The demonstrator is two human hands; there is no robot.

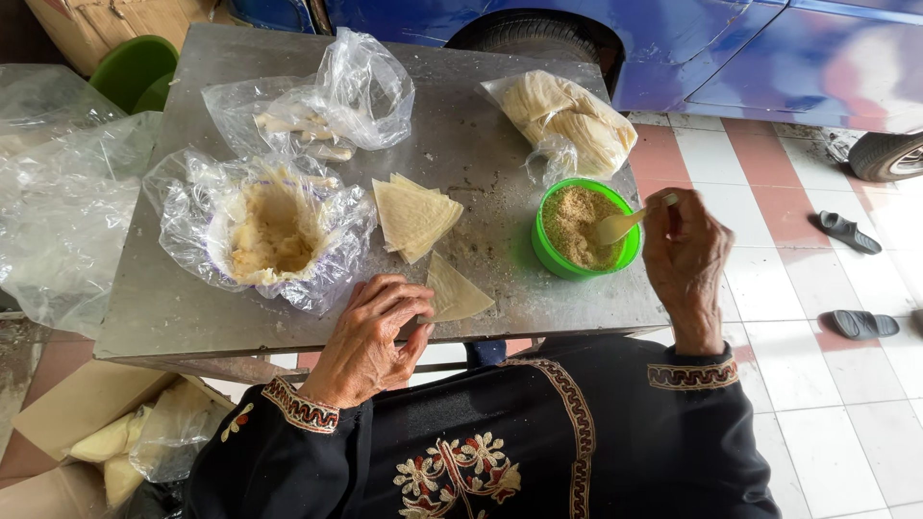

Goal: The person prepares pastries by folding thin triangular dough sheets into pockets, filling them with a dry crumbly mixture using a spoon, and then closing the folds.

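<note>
My left hand (370, 336) rests at the table's near edge, its fingers pressing on a single triangular pastry sheet (457, 291). My right hand (685, 259) grips the handle of a pale plastic spoon (620, 225), whose bowl dips into a green bowl (541, 250) of crumbly brown filling. A small stack of triangular sheets (413, 216) lies in the table's middle. To the left of the stack, a bowl lined with a clear plastic bag holds pale yellow dough (272, 234).
The metal table (173, 308) also carries a clear bag with dough pieces (312, 125) and a bag of pastry sheets (577, 120). A blue car (769, 48) stands behind. Sandals (846, 231) lie on the tiled floor at right. Cardboard boxes (77, 413) sit lower left.
</note>
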